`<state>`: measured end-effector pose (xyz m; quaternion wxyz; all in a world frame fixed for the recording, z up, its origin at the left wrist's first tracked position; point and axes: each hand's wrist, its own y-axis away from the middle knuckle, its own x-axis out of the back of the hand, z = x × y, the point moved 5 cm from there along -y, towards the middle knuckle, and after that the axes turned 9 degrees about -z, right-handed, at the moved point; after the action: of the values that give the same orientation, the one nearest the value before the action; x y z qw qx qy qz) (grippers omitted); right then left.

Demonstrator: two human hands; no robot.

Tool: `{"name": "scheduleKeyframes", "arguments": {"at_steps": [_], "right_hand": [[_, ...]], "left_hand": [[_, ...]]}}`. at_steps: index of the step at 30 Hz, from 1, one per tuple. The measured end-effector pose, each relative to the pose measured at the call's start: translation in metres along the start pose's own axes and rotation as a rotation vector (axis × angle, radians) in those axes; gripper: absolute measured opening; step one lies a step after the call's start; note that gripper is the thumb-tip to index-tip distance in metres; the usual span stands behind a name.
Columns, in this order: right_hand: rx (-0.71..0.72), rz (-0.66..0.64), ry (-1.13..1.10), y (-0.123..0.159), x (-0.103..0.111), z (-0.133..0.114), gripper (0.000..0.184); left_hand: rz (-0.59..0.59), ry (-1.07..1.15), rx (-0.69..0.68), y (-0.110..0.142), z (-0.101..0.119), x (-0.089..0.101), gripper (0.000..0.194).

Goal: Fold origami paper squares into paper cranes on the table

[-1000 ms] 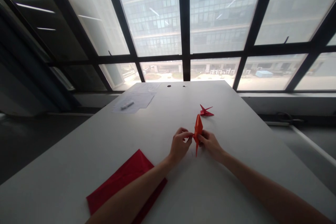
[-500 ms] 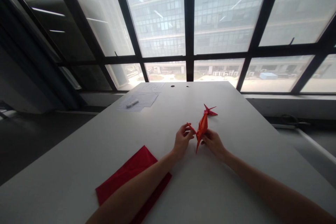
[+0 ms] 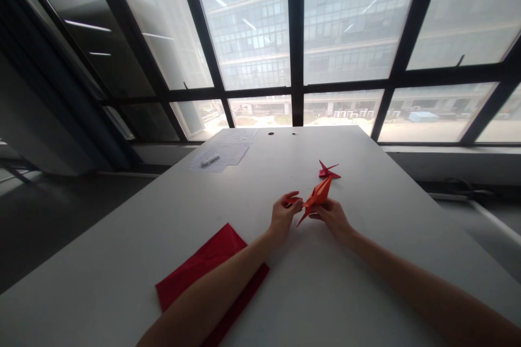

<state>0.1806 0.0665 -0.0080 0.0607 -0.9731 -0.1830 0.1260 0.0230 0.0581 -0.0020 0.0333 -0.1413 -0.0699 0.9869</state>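
1. An orange paper figure [image 3: 320,193] is held just above the white worktop [image 3: 228,195], its long axis slanting from near left to far right.
2. The left hand [image 3: 284,213] pinches a narrow point at its left.
3. The right hand [image 3: 334,219], closer to its middle, grips the body from the right.

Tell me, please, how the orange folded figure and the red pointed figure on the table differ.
The orange figure is held by the left hand and the right hand; the red figure rests on the table. The orange figure looks larger; the red figure, farther off, looks smaller. Both are folded, with pointed tips.
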Motion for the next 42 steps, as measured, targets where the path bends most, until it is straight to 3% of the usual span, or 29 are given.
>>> {"name": "scheduleKeyframes", "arguments": {"at_steps": [3,8,11,16,23,29,35,42], "right_hand": [[0.022,0.008,0.105,0.0,0.0,0.0,0.028],[0.105,0.001,0.232,0.001,-0.005,-0.002,0.031],[0.131,-0.027,0.265,0.002,-0.008,-0.003,0.031],[0.136,-0.025,0.269,0.004,-0.01,-0.005,0.029],[0.19,0.086,0.179,0.01,-0.006,-0.013,0.051],[0.19,0.139,0.25,0.012,-0.006,-0.018,0.047],[0.189,0.113,0.266,0.012,-0.006,-0.017,0.041],[0.166,0.075,0.216,0.01,-0.006,-0.016,0.04]], "left_hand": [[-0.002,0.016,-0.007,-0.001,0.001,0.001,0.05],[-0.223,-0.09,0.072,0.001,0.0,-0.01,0.038],[-0.277,-0.109,0.053,0.002,0.003,-0.014,0.035],[-0.271,-0.098,0.05,0.001,0.003,-0.014,0.034],[-0.284,-0.051,0.037,0.002,0.001,-0.019,0.04],[-0.199,-0.112,-0.021,0.003,0.008,-0.017,0.038],[-0.142,-0.184,-0.047,0.004,0.011,-0.015,0.032],[-0.203,-0.131,-0.04,0.003,0.005,-0.013,0.039]]}}
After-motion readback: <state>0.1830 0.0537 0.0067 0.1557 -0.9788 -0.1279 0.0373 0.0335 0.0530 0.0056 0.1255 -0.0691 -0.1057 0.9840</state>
